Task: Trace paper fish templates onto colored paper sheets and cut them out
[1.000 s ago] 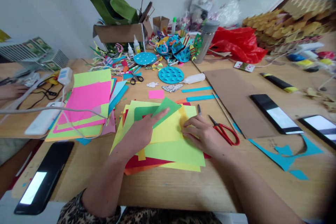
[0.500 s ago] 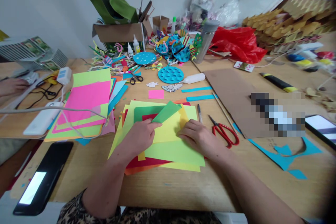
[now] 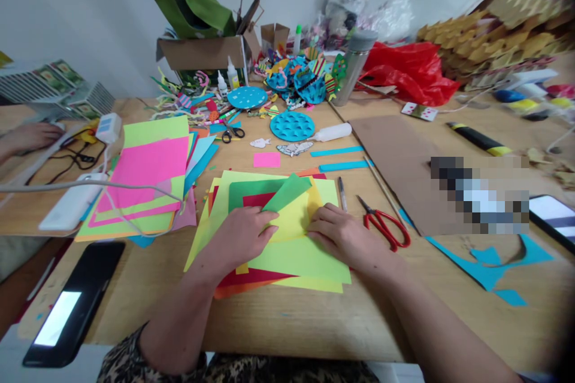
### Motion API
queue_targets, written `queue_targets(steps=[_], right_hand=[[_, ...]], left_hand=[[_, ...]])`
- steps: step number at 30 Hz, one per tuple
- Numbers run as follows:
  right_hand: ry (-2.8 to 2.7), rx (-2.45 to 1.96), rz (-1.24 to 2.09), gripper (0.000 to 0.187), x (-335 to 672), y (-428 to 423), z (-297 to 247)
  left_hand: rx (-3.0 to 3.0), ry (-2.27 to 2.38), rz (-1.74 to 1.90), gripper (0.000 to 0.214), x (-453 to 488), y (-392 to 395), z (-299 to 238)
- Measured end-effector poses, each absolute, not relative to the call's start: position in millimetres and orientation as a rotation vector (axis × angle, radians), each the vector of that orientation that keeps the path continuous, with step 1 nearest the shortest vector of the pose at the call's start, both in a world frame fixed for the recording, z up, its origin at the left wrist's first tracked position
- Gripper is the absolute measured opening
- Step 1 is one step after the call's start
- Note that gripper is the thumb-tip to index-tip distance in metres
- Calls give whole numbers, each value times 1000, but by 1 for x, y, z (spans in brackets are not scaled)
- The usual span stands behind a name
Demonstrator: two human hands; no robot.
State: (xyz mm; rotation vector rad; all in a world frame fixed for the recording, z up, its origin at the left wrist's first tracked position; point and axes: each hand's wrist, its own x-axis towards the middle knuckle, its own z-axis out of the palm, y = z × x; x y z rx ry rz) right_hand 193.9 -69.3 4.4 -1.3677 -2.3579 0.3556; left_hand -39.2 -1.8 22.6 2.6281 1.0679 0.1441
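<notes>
My left hand [image 3: 245, 228] rests over a stack of coloured paper, its fingers on the lower end of a folded-looking green paper strip [image 3: 290, 192]. The thumb sits a little apart, below the index finger. My right hand [image 3: 335, 228] has its fingers curled down on a deeper yellow piece of paper [image 3: 314, 198], whose lower end the fingers hide. Beneath both hands lies a light yellow-green sheet [image 3: 299, 260], with red, orange and green sheets showing around it. Red-handled scissors [image 3: 385, 227] and a pen [image 3: 342, 193] lie right of the stack.
Another paper stack [image 3: 150, 170] with a cable across it lies left, near a black phone [image 3: 74, 305]. Brown cardboard [image 3: 390, 167] and blue scraps [image 3: 489, 272] are on the right. Behind are a blue dimpled disc [image 3: 292, 126], a white squeeze bottle [image 3: 333, 132] and another person's hand [image 3: 38, 134].
My left thumb has moved away from the index finger. The green strip and my right hand have hardly moved. The other person's hand at the far left has shifted slightly.
</notes>
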Motion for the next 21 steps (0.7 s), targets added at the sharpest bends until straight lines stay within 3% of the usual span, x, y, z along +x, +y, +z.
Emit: queue_targets(steps=[6,11,16,21], right_hand=[[-2166,-1386,334,21,190,-72,-2],[-2006,-1324,401,16,186,-73,-6],[-2025,-1415,395,17,197,-71,0],[-2200,-1609,234,46,218,-70,2]], left_hand=[[2677,1050,120,42,-39,-4,23],[2672,1065,62,17,-38,-3,23],[2637,1098,31,17,-37,-1,23],[2625,1149,37,13,-38,1,23]])
